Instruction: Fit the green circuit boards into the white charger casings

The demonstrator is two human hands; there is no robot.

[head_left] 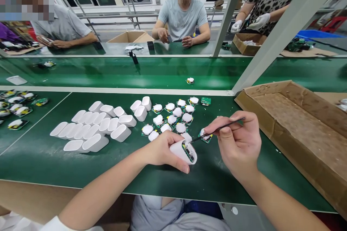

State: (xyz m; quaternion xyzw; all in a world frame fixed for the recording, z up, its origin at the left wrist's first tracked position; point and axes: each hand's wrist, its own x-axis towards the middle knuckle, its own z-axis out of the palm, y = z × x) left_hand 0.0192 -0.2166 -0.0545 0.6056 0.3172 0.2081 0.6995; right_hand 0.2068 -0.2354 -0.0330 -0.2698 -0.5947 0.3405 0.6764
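My left hand (165,149) is wrapped round a white plastic housing (180,153), its open end facing right with a green circuit board inside. My right hand (238,137) pinches a thin black tool (217,130), whose tip is at the upper edge of the housing's opening. Behind my hands lie several circuit boards with white round tops (177,112); one more board (205,136) lies beside my right fingers. Several empty white housings (93,142) stand in rows to the left, with a smaller group (140,113) nearer the boards.
A long cardboard box (298,151) takes up the right of the green table (108,169). More boards (17,110) lie at the far left. Beyond a white rail (108,90) runs a green belt (162,68) with a board on it. People sit and stand across it.
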